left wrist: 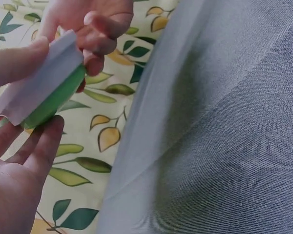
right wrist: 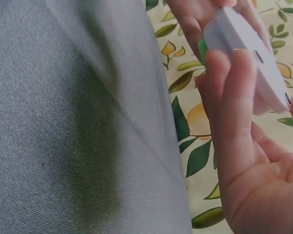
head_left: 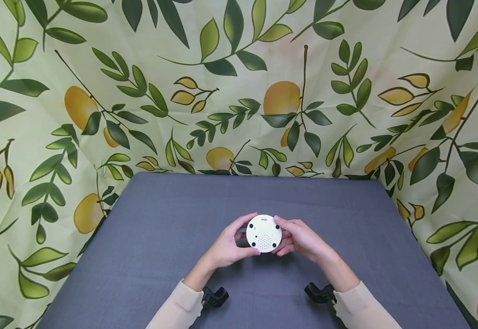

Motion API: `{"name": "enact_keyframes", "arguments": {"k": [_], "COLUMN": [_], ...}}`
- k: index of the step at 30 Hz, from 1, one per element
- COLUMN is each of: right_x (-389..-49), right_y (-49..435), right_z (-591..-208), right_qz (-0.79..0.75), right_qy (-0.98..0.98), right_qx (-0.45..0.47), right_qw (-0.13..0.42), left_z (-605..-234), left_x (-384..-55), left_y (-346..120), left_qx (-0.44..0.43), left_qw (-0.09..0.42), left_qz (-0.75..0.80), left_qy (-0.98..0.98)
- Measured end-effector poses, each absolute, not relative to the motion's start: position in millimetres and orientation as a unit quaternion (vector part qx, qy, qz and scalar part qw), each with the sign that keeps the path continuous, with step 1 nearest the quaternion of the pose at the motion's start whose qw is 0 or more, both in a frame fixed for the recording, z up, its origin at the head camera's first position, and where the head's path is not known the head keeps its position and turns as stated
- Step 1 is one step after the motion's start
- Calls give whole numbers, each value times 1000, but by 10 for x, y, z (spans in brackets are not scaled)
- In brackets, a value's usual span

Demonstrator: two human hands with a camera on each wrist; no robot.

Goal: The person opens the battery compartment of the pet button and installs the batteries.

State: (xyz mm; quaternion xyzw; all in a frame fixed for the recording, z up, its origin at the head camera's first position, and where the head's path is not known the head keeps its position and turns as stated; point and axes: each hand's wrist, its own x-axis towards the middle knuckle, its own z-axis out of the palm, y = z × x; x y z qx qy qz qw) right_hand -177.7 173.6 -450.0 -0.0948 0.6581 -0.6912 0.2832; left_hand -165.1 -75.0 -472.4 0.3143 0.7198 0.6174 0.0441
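A round white device (head_left: pixel 265 234) is held above the table between both hands, its flat underside facing the head camera. That face carries several dark round feet, a patch of small holes and a slot near the top edge. A green part (left wrist: pixel 56 100) bulges from the opposite side in the left wrist view. My left hand (head_left: pixel 229 244) grips the left rim, thumb low and fingers above. On the right rim, my right hand (head_left: pixel 302 238) pinches with the thumb on top and fingers behind. In the right wrist view the white body (right wrist: pixel 256 61) is seen edge-on.
A grey-blue cloth covers the table (head_left: pixel 189 201) beneath the hands. Leaf-and-fruit patterned fabric (head_left: pixel 239 91) hangs behind it and along both sides. Black wrist mounts (head_left: pixel 215 297) sit at the sleeve cuffs.
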Motion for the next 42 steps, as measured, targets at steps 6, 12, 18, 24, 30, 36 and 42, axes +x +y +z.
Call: {"name": "enact_keyframes", "arguments": {"k": [6, 12, 18, 24, 30, 36, 42], "right_x": [-1791, -1786, -1776, -1763, -1741, -1720, -1707], "right_y": [1730, 1732, 1739, 1719, 1712, 1736, 1757], "right_z": [-4521, -4506, -4508, -4523, -4521, -4536, -4549], "right_qz": [-721, -728, -733, -733, -719, -714, -709], "right_qy": [627, 624, 622, 628, 647, 659, 670], "right_qx": [-89, -81, -76, -82, -92, -109, -123], "right_qw": [281, 272, 264, 251, 237, 211, 183], "left_z": [-4706, -4683, -4664, -4672, -4683, -4670, -4633], "left_x": [-1661, -1659, -1680, -1711, -1704, -1689, -1677], "left_y": [-760, -783, -797, -762, -740, -751, -764], "left_qx": [335, 342, 326, 296, 273, 240, 212], "left_qw": [29, 24, 24, -16, -4, 20, 41], "left_qz": [603, 611, 650, 664, 690, 691, 670], "left_qy": [723, 714, 686, 686, 670, 681, 711]}}
